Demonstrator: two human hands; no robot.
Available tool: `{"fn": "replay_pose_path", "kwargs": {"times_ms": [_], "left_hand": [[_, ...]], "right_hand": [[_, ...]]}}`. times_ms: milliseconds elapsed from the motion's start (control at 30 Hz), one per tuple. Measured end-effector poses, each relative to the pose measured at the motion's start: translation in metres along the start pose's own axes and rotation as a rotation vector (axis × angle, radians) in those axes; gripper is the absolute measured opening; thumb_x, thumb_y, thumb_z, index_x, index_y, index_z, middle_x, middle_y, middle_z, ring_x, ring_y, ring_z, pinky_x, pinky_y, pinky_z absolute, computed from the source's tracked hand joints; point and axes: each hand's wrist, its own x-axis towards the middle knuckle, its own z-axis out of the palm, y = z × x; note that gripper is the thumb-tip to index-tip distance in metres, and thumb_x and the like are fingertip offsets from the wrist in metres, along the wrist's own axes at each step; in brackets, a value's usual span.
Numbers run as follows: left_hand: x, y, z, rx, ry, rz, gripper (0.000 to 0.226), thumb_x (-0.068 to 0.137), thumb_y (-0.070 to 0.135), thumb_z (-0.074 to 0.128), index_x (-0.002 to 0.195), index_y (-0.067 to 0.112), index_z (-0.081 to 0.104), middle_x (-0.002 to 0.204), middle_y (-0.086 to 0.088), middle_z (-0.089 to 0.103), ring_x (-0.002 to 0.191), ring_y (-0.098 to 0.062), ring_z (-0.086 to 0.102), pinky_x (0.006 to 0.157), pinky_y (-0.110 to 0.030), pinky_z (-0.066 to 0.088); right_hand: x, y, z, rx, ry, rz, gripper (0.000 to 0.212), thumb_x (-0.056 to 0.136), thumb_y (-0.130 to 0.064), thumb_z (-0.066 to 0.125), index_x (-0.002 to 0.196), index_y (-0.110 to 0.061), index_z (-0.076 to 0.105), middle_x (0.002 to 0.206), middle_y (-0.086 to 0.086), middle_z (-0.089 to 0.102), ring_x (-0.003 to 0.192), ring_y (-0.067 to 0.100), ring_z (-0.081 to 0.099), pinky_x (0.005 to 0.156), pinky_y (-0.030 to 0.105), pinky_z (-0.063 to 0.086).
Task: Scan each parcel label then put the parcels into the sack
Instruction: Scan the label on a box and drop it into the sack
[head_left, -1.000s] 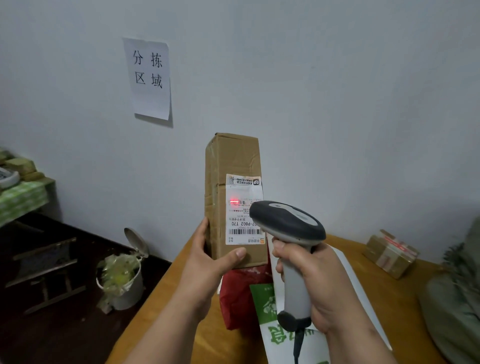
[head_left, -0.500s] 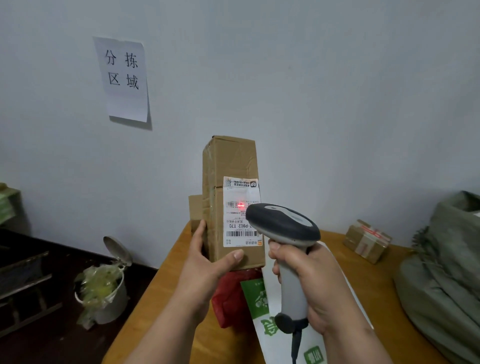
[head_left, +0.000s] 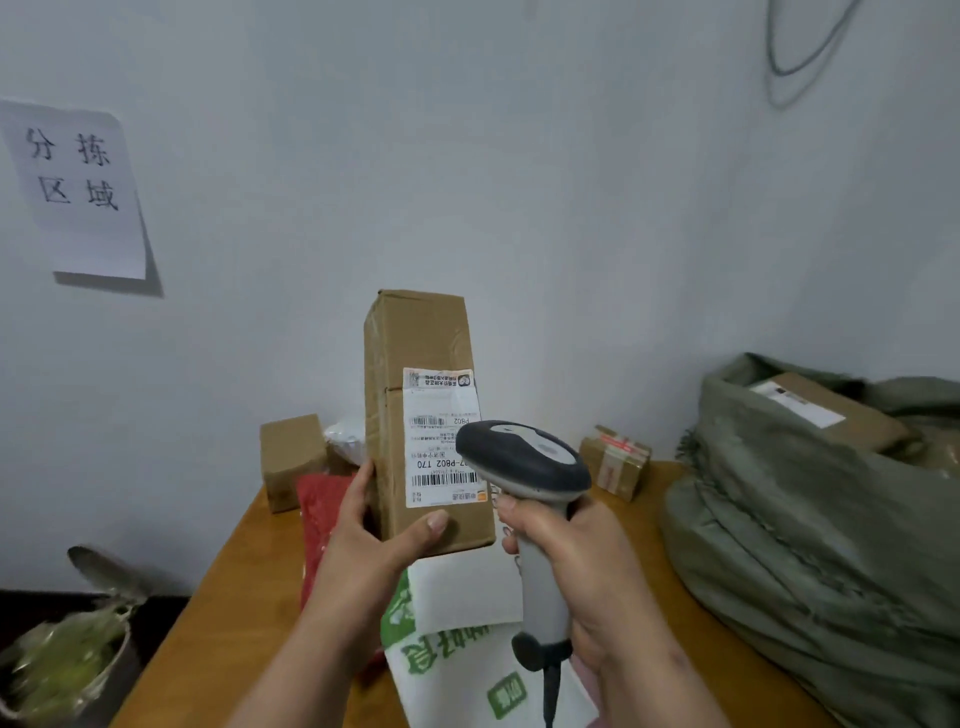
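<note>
Head view looks down on a wooden table (head_left: 228, 597) set against a pale wall. Above it the left hand (head_left: 363, 540) grasps a tall cardboard parcel (head_left: 421, 415) by its lower end, thumb across the front face and fingers wrapped round the left edge, holding it upright with its white shipping label (head_left: 441, 436) facing the camera. Just right of the parcel, the right hand (head_left: 576, 561) is clenched round the pale handle of a barcode scanner (head_left: 524, 467), whose dark head overlaps the label's right edge; its cable drops from the handle's base. Under both hands lies a white mailer bag with green print (head_left: 457, 670), and a red bag (head_left: 322, 514) lies to its left. At the table's far left stands a small brown box (head_left: 291, 457), with a whitish wrapped item beside it, partly hidden. Another small taped box (head_left: 615, 460) sits near the wall on the right. A grey-green sack (head_left: 810, 525) slumps on the table's right side, its mouth open, with 1 labelled carton (head_left: 826, 410) lying inside. A paper sign (head_left: 78, 192) hangs on the wall at left, and a lined bin (head_left: 67, 665) stands on the floor below it.
</note>
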Motion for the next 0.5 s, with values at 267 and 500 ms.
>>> {"fn": "replay_pose_path", "kwargs": {"times_ms": [267, 500], "left_hand": [[-0.020, -0.035, 0.152, 0.006, -0.055, -0.020, 0.107, 0.052, 0.045, 0.093, 0.145, 0.043, 0.039, 0.121, 0.006, 0.070, 0.113, -0.017, 0.066, 0.097, -0.040, 0.051], [-0.028, -0.057, 0.265, 0.013, -0.104, -0.109, 0.106, 0.048, 0.053, 0.094, 0.139, 0.039, 0.041, 0.122, 0.002, 0.068, 0.109, -0.021, 0.067, 0.084, -0.035, 0.057]], "right_hand": [[-0.004, -0.002, -0.153, -0.020, 0.201, 0.071, 0.015, 0.081, -0.026, 0.080, 0.093, -0.020, 0.073, 0.071, 0.003, 0.075, 0.082, 0.025, 0.070, 0.078, 0.041, 0.053], [-0.008, 0.002, -0.254, -0.031, 0.303, 0.120, 0.015, 0.081, -0.035, 0.079, 0.089, -0.024, 0.073, 0.083, 0.006, 0.076, 0.092, 0.027, 0.069, 0.096, 0.056, 0.052]]}}
